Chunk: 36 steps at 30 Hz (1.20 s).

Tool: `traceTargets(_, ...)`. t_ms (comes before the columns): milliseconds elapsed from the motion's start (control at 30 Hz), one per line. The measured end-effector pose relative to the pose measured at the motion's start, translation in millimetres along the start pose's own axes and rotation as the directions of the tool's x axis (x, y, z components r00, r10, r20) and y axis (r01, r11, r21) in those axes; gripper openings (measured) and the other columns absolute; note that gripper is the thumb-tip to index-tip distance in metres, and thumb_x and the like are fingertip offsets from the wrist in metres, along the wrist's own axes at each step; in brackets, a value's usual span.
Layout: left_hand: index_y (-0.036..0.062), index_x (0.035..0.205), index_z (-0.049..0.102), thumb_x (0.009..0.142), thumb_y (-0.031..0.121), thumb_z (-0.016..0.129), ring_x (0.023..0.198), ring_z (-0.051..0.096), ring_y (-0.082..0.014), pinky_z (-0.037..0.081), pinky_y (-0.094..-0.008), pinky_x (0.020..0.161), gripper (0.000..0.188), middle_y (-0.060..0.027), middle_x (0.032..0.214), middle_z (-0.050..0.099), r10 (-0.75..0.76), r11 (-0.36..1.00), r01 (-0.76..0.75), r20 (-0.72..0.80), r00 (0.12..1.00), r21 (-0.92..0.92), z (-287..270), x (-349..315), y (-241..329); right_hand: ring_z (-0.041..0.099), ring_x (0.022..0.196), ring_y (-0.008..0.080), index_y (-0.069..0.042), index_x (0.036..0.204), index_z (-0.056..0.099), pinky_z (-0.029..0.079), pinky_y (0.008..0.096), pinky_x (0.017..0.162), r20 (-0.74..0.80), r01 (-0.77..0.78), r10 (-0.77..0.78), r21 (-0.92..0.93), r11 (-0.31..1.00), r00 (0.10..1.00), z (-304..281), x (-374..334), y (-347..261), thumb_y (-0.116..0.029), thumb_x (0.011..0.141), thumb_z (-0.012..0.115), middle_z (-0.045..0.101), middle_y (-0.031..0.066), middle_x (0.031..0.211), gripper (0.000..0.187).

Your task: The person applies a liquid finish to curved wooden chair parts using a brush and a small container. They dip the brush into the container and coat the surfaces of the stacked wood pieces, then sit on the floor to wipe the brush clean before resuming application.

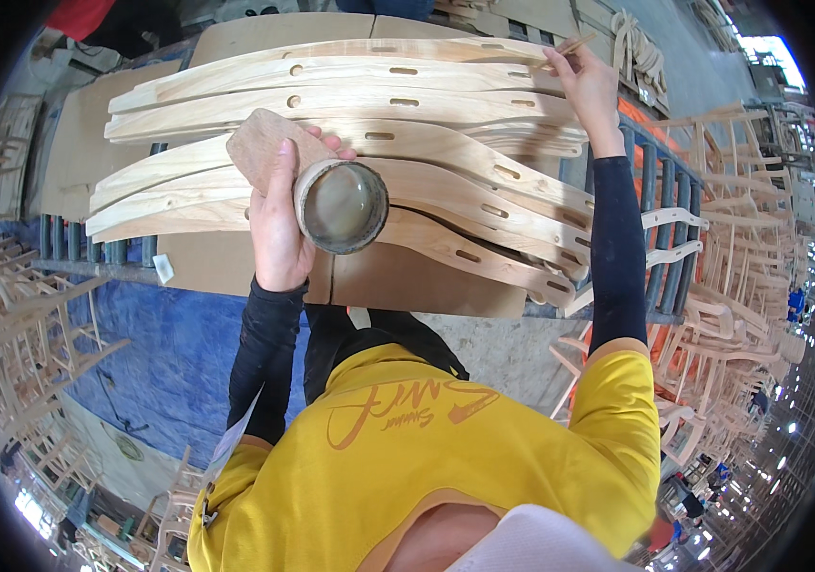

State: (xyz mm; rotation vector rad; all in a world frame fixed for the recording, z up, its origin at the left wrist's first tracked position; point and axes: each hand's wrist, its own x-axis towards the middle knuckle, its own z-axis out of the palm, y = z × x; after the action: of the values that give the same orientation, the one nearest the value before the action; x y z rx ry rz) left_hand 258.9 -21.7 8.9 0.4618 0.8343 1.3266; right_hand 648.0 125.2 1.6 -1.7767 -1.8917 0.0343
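A furniture workshop, shown by slotted wooden slats point(431, 140) and unfinished chair frames point(733, 334) crowded nearby.

The round container point(381, 227) was held upright, tilt undetermined, just right of the left hand's point(279, 234) thumb; its rim was crusted grey, and cloudy, glossy matter lay inside. A flat, angular tan board point(257, 157) was gripped under that thumb, its broad end projecting left beyond it. A thin brown stick point(577, 43) was pinched in the right hand's point(590, 91) fingertips, one end projecting past them. Long, pale, curved wooden slats point(455, 48), pierced with oval slots, lay side by side beneath both hands' fingers; fingertip contact could not be determined.
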Motion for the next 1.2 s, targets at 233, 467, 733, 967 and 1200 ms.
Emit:
traceTargets(233, -0.0036, 0.124, 0.052, 0.106, 0.030, 0.050, 0.104, 0.068, -0.0293, 0.056, -0.0408, 0.093, 0.039, -0.0185, 0.111, 0.065, -0.011, 1.000, 0.011, -0.006, 1.000, 0.002, -3.8, 0.9, 1.9, 0.072, 0.067, 0.0191, -0.012, 0.096, 0.073, 0.054, 0.0324, 0.062, 0.009, 0.018, -0.020, 0.169, 0.985, 1.000, 14.3, 0.2, 0.6, -0.038, 0.090, 0.071, 0.073, 0.0047, 0.071, 0.027)
traceTargets(467, -0.0040, 0.124, 0.051, 0.105, 0.031, 0.050, 0.103, 0.068, -0.0293, 0.056, -0.0406, 0.092, 0.039, -0.0183, 0.111, 0.065, 0.004, 1.000, -0.004, -0.014, 1.000, 0.011, -12.1, 0.7, 9.8, 0.073, 0.068, 0.0153, -0.009, 0.096, 0.072, 0.052, 0.0270, 0.062, -0.037, 0.003, -0.006, -0.059, 0.998, 0.999, 5.5, -2.4, -1.4, -0.035, 0.090, 0.073, 0.074, 0.0058, 0.073, 0.027)
traceTargets(733, -0.0026, 0.130, 0.050, 0.107, 0.032, 0.045, 0.110, 0.065, -0.0292, 0.055, -0.0405, 0.094, 0.042, -0.0159, 0.116, 0.063, -0.012, 0.999, 0.011, 0.013, 1.000, 0.051, -22.3, -0.3, 20.0, 0.074, 0.069, 0.0183, -0.009, 0.094, 0.072, 0.053, 0.0284, 0.063, -0.054, -0.068, 0.076, 0.142, 0.988, 0.996, 10.0, -3.4, 5.8, -0.034, 0.089, 0.073, 0.074, 0.0060, 0.075, 0.026)
traceTargets(967, -0.0028, 0.127, 0.051, 0.106, 0.031, 0.047, 0.106, 0.066, -0.0283, 0.055, -0.0403, 0.094, 0.040, -0.0159, 0.113, 0.065, -0.016, 0.999, 0.015, 0.025, 1.000, 0.037, -38.0, -2.6, 33.4, 0.074, 0.083, 0.0132, -0.001, 0.105, 0.070, 0.054, 0.0257, 0.076, -0.042, -0.094, 0.099, 0.091, 0.991, 0.994, -25.4, -28.1, -9.9, -0.022, 0.095, 0.069, 0.076, 0.0077, 0.089, 0.024)
traceTargets(1200, -0.0059, 0.128, 0.048, 0.106, 0.029, 0.050, 0.102, 0.068, -0.0292, 0.057, -0.0411, 0.091, 0.041, -0.0186, 0.111, 0.065, 0.031, 0.997, -0.024, 0.094, 0.995, -0.070, -48.5, 22.3, 60.3, 0.072, 0.082, 0.0112, 0.000, 0.099, 0.068, 0.055, 0.0241, 0.073, -0.175, -0.133, 0.206, 0.356, 0.925, 0.963, -73.3, -79.0, -146.2, -0.013, 0.095, 0.069, 0.076, 0.0104, 0.091, 0.014)
